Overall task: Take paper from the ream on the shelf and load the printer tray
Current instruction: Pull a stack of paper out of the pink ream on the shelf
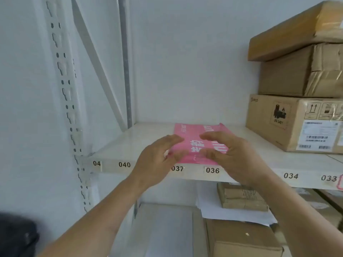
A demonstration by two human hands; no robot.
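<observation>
A ream of paper in a pink wrapper with white print (pixel 193 134) lies flat on the white shelf (pixel 118 145), its near end at the front edge above the labels 037 and 036. My left hand (pixel 157 160) is at the ream's near left corner, fingers spread and curled, thumb near the wrapper's edge. Over the near right part of the ream hovers my right hand (pixel 233 154), its fingers apart. Neither hand has a firm hold on the ream. No printer is in view.
Three brown cardboard boxes (pixel 297 119) are stacked on the shelf to the right of the ream. A perforated white upright (pixel 68 101) stands at the left. On the shelf below lie white sheets (pixel 222 212), a flat cardboard piece and more boxes.
</observation>
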